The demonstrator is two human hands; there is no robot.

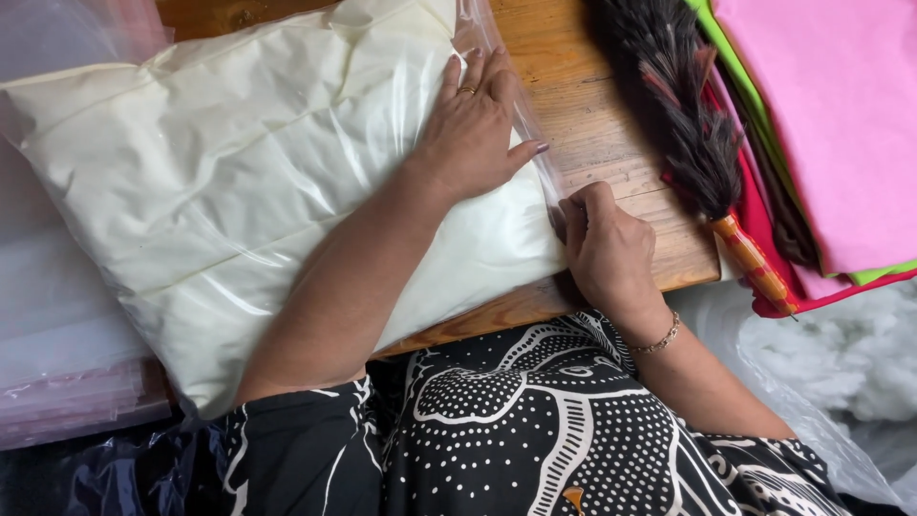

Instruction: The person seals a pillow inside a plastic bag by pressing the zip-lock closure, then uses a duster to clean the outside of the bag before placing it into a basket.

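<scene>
Wooden table (pixel 611 143), bagged cream pillow (pixel 248 182) lying diagonally, left hand (pixel 473 129) fingers spread flat, right hand (pixel 602 248) pinching bag edge.

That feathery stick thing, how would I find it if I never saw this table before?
Start at the wooden table and go to its right edge, beside the stack of pink, green and red sheets. The feather duster lies there, partly on that stack, right of the bagged cream pillow. Nothing else has dark shaggy feathers and an orange banded handle.
</scene>
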